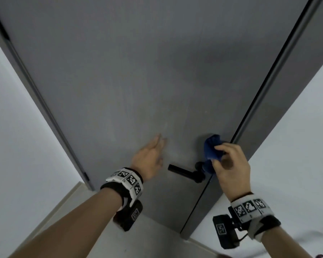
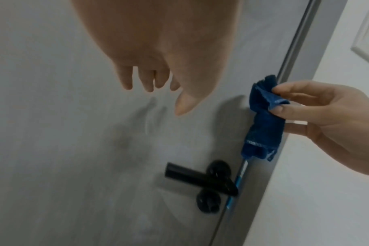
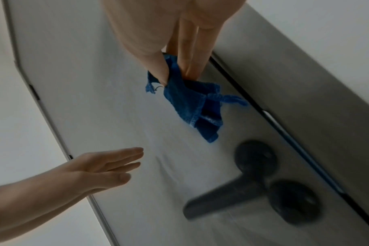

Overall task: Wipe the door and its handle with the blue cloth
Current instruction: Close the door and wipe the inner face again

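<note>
A grey door [image 1: 138, 71] fills the head view, with a black lever handle [image 1: 185, 172] low on its right side. My right hand [image 1: 229, 161] pinches a crumpled blue cloth [image 1: 211, 149] between thumb and fingers, just above the handle's round base and near the door's right edge. The cloth [image 2: 263, 126] hangs down in a bunch, close to the door face; touching or not, I cannot tell. My left hand [image 1: 149, 155] is held with straight fingers near the door, left of and above the handle [image 2: 196, 178], holding nothing. In the right wrist view the cloth [image 3: 190, 103] dangles above the blurred handle [image 3: 232, 194].
A grey door frame [image 1: 280, 101] runs beside the door's right edge, with a dark gap between them. White walls [image 1: 17, 127] stand on both sides. A hinge [image 1: 86, 176] shows at the lower left edge. Pale floor [image 1: 142, 243] lies below.
</note>
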A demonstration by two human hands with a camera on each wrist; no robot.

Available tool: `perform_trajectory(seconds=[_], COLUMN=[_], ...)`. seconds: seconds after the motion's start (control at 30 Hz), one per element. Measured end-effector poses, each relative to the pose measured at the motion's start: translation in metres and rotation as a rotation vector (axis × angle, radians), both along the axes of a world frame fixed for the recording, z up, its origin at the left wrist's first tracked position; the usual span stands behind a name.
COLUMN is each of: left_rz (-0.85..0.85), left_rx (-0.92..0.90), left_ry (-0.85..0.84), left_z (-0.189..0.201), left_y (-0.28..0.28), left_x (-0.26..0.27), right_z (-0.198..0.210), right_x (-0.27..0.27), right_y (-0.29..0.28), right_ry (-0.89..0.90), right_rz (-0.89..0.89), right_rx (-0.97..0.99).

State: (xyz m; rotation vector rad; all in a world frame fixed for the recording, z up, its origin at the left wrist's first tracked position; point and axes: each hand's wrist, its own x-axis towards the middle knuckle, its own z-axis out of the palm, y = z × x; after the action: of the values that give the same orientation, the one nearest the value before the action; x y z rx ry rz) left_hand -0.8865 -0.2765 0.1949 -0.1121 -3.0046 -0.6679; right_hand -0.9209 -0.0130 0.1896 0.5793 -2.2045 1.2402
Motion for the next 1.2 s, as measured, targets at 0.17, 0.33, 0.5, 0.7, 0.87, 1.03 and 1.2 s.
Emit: perform_trajectory(seconds=[0.17,0.33,0.5,0.7,0.87,1.03,1.2], left_rz=[0.115,0.077,0.063,-0.115,-0.21,-0.24,-0.258], left_rx=[0.077,-0.032,-0.274,-0.453,-0.55,-0.591,-0.617], left_ry=[0.181,0.278,0.354,0.49,0.594,0.602,0.654], left_z=[0.042,0.044,0.028,-0.007,-0.034,-0.04,-0.045], left_y=[-0.021,-0.046,-0.082,-0.136,-0.152,-0.159,-0.167], left_x=[-0.001,-0.019,-0.037,-0.071,-0.093,-0.103,-0.113], right_z=[0.036,0.04,0.028,-0.007,-0.068,-0.13,-0.15], right_x=[-0.019,-0.03,-0.042,-0.05,-0.055,-0.06,-0.059], right_y=[-0.008,-0.016,-0.046,-0.105,-0.171,-0.226,-0.233], right_ry=[0.107,0.151,0.237,0.27,0.208,0.13,0.057], right_rz=[-0.015,-0.062,-0.174,-0.28,-0.344,-0.321,-0.29], right_rx=[-0.065,-0.041,-0.011,-0.039,0.093,0.423,0.586])
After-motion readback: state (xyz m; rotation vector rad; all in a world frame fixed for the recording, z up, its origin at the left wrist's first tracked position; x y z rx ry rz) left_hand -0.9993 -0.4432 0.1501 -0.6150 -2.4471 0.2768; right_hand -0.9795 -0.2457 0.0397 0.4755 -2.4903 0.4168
